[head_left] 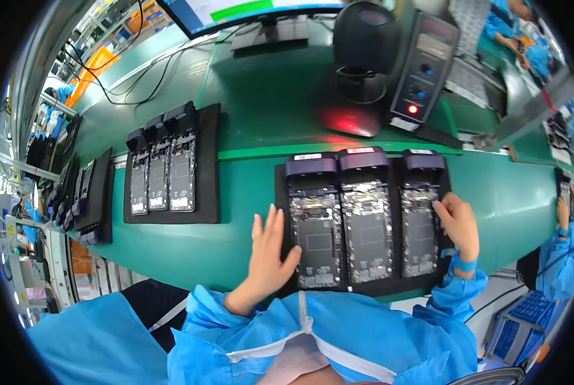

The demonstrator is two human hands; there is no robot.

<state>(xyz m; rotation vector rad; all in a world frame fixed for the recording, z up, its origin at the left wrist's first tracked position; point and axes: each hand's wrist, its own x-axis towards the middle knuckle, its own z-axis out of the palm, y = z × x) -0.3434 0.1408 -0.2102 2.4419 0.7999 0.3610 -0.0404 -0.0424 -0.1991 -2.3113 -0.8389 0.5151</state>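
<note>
Three opened handheld devices lie side by side on a black foam tray [394,285] in front of me: a left device [316,240], a middle device [367,234] and a right device [420,231]. Each shows a dark flat body, exposed circuitry and a raised dark purple block at its far end. My left hand [269,253] is open, fingers spread, beside the tray's left edge and holding nothing. With bent fingers, my right hand [460,228] grips the right edge of the right device near its circuitry. The undersides of those fingers are hidden.
A second black tray [208,173] with three similar devices sits to the left, with more trays [94,199] beyond. At the back are a black scanner stand [354,102], a control box [423,70] with a red light, and a monitor [235,13]. Another person's hand [563,212] is far right.
</note>
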